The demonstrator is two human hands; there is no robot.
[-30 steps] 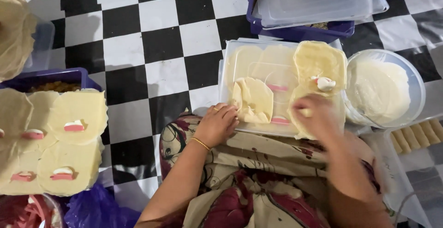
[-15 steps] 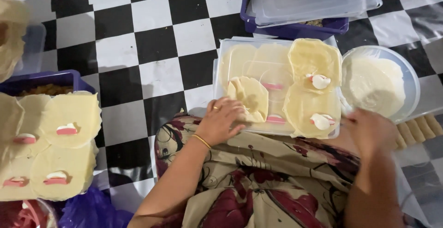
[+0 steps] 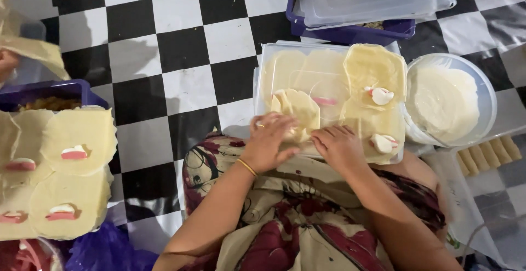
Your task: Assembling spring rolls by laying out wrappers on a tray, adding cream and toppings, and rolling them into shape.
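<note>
Checkered black-and-white floor lay under us; on the clear lid (image 3: 285, 65) over our lap sat the folded wrapper (image 3: 298, 109), our left hand (image 3: 271, 142) pressing it, fingers bent, our right hand (image 3: 339, 147) resting flat beside it, gripping nothing, the batter bowl (image 3: 487, 93) just right

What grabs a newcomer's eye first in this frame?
Probably both hands at centre: the left hand and right hand press a half-folded wrapper on an upturned clear lid over the lap. Right of it stands a round bowl of pale batter. All of it is set against a bold black-and-white checkered floor.
</note>
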